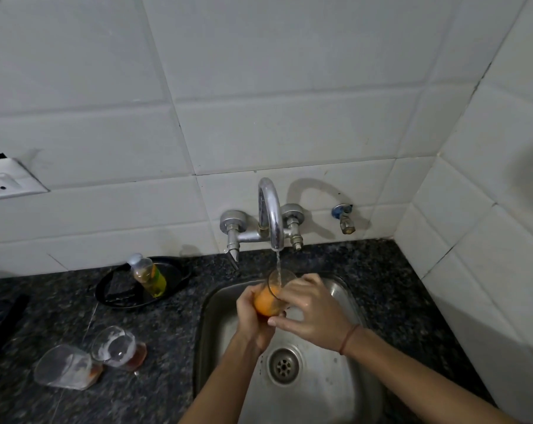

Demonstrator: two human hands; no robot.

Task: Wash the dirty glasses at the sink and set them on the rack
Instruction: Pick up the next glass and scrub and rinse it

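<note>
Glass [271, 296] tilted under tap [271, 215] stream, over sink [344, 387], so orange residue flushes out. Left hand [253, 313] wraps its base; right hand [311, 307] clasps its side. Two dirty glasses [91, 365] wait on near-left counter [155, 347].

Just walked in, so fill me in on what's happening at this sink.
A person holds a glass with orange residue under the running tap, left hand gripping it, right hand around its side, over the steel sink. Two dirty glasses wait on the counter to the left. No rack is in view.
</note>
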